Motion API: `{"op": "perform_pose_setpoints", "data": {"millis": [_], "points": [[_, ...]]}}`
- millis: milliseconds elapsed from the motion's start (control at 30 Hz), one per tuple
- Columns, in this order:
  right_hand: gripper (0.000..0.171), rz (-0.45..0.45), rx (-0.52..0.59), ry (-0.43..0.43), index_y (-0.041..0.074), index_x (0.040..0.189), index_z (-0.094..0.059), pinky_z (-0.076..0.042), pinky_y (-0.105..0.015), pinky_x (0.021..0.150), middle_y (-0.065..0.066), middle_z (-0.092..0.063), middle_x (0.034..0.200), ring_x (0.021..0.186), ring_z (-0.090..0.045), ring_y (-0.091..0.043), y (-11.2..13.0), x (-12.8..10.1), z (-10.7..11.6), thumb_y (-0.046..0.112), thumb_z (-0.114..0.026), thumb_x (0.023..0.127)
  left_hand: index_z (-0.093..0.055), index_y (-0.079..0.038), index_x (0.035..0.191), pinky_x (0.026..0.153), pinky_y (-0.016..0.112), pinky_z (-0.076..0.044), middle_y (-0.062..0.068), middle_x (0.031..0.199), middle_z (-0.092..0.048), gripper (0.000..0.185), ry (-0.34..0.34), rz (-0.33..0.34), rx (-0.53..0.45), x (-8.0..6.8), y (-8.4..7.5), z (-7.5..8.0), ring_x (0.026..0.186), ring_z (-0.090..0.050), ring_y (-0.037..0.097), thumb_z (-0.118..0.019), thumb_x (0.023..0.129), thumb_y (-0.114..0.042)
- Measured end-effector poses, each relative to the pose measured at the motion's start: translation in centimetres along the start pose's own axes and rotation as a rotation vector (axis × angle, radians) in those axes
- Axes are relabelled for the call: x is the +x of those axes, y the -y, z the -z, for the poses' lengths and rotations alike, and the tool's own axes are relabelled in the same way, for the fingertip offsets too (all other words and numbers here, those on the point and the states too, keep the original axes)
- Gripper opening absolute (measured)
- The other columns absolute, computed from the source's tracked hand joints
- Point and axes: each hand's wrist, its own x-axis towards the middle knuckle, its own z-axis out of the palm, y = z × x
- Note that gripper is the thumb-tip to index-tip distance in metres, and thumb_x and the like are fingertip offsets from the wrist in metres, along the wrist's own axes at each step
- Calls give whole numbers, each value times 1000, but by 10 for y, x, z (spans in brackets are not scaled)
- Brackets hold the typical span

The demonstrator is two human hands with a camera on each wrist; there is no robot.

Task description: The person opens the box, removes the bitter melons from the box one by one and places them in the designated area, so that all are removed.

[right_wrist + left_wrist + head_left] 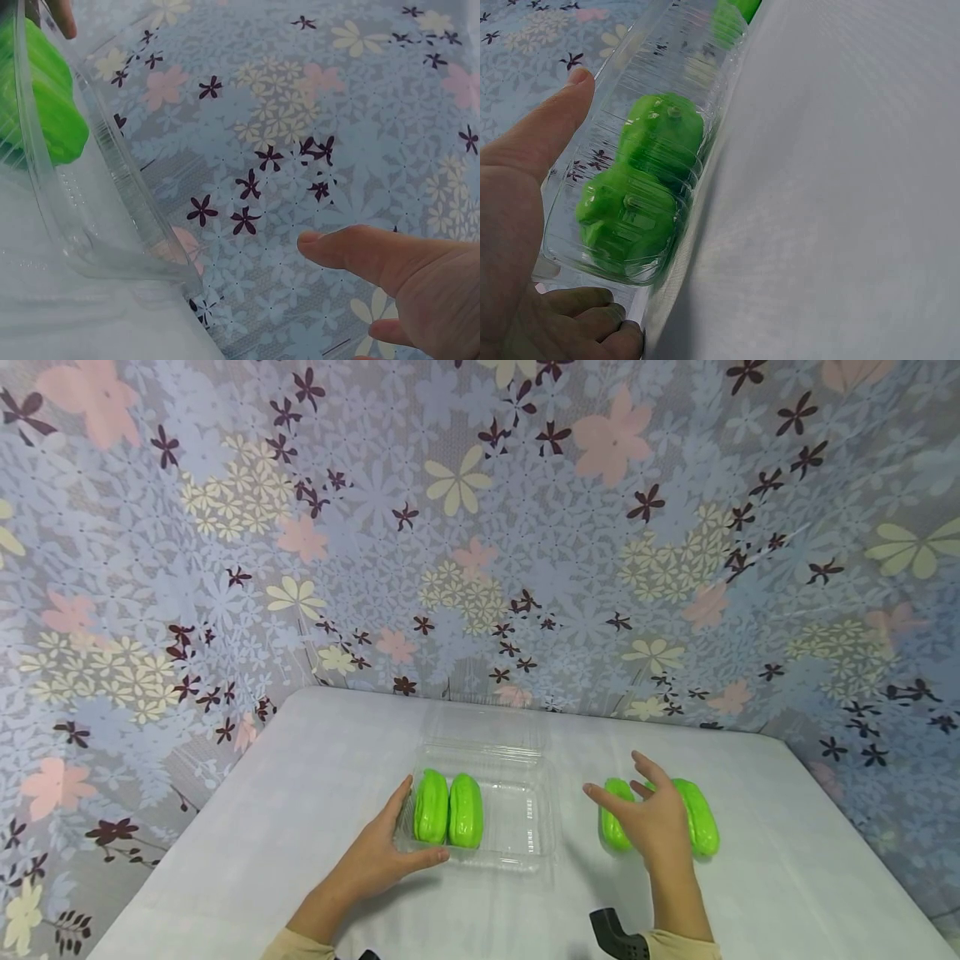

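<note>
Gourds (701, 817) lie under right hand (655, 816); left hand (382, 853) touches container (525, 810).

Before us we record one table (315, 752) covered in a plain white cloth, smooth with faint creases, its far edge running straight and its two far corners rounded. Behind and to both sides of it we note a hung fabric backdrop (480, 527), pale blue-grey, printed all over with flowers: large pink blooms, cream daisies, clusters of small yellow-white blossoms and scattered dark maroon ones. We see the fabric meet the table's far edge and fold inward at left and right, enclosing it on three sides. Lighting is soft and even, with only mild shadows on the cloth.
</note>
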Motion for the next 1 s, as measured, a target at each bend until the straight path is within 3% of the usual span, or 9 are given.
{"op": "perform_pose_setpoints", "data": {"millis": [400, 1000], "points": [[102, -10, 7, 39, 8, 159, -30, -37, -62, 108, -21, -28, 161, 140, -37, -44, 9, -5, -6, 39, -87, 80, -14, -19, 164, 113, 66, -25, 11, 164, -22, 120, -3, -3, 10, 0, 1, 0, 146, -26, 42, -86, 74, -56], [98, 81, 47, 96, 7, 155, -38, -45, -58, 102, -20, -36, 157, 138, -42, -41, 18, -11, -16, 37, -90, 77, -14, -19, 164, 113, 65, -26, 10, 164, -22, 120, -1, -2, 7, 0, 1, 0, 146, -26, 41, -85, 74, -57]]}}
